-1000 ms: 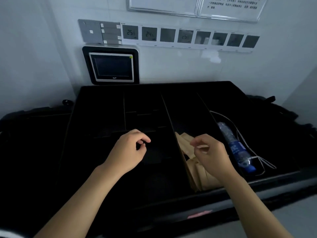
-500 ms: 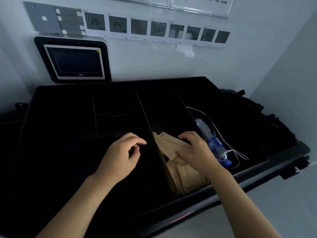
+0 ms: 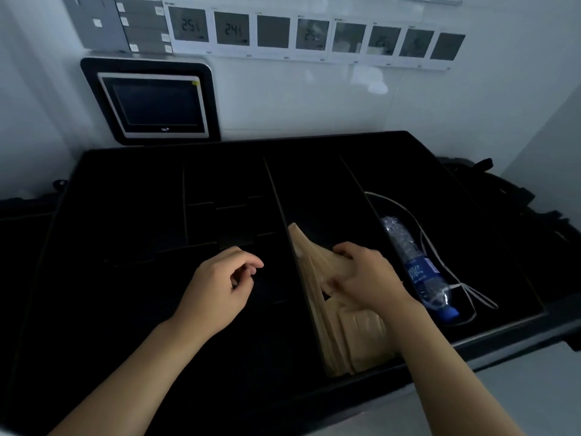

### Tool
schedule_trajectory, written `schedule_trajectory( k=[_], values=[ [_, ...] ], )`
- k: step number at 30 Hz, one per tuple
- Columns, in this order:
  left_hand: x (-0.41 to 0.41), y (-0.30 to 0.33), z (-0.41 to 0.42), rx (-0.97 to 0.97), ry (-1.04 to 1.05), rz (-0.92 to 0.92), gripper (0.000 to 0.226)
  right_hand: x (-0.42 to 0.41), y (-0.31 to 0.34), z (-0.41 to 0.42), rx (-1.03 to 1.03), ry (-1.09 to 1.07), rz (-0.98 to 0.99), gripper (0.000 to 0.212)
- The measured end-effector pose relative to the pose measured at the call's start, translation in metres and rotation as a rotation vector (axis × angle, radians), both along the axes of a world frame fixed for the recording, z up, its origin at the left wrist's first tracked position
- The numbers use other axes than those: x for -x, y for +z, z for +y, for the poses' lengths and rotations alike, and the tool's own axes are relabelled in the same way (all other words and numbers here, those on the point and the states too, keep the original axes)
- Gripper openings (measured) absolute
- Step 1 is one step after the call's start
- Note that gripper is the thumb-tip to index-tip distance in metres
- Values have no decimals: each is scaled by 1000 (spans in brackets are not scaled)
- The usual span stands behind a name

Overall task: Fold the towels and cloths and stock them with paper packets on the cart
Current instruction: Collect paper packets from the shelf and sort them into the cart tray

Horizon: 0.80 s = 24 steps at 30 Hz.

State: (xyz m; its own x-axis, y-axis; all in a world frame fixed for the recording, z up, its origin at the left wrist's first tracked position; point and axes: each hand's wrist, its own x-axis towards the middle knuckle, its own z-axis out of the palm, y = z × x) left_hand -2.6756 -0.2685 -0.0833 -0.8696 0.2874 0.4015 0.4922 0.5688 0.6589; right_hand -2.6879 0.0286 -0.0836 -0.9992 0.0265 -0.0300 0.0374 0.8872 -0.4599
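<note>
The right hand (image 3: 366, 280) is gripping one tan paper packet (image 3: 327, 262), its fingers (image 3: 344, 250) curling over the top edge and the thumb pinching below, tilting it up against the divider. That packet is sitting in the second compartment from the right of the black cart tray (image 3: 132, 190), just above a row of paper packets (image 3: 355, 338) standing on edge at the near end; they are too tightly packed to count. The left hand (image 3: 220, 286) is hovering over the dark compartment to the left of the divider, fingers loosely curled and holding nothing. One plastic water bottle (image 3: 418, 272) with a blue cap is lying in the rightmost compartment, with one white cord (image 3: 437, 247) looping around it. On the wall, one small screen (image 3: 155, 105) is sitting below a row of eight square display panels (image 3: 314, 34).
</note>
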Motion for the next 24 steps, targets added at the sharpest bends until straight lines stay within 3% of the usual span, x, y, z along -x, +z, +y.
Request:
schedule_trajectory(
  k=[9, 12, 20, 24],
  values=[
    [1, -6, -3, -31, -8, -20, 35, 4, -3, -3, -96, -118, 223, 20],
    [1, -4, -5, -47, 7, -36, 37, 1, -3, -4, -38, -120, 262, 10],
    [1, 0, -8, -117, 43, -42, 37, -5, 18, 0, 107, -221, 356, 19],
    [2, 3, -9, -197, 77, -65, 38, -9, 38, -1, 277, -247, 435, 24]
  ],
)
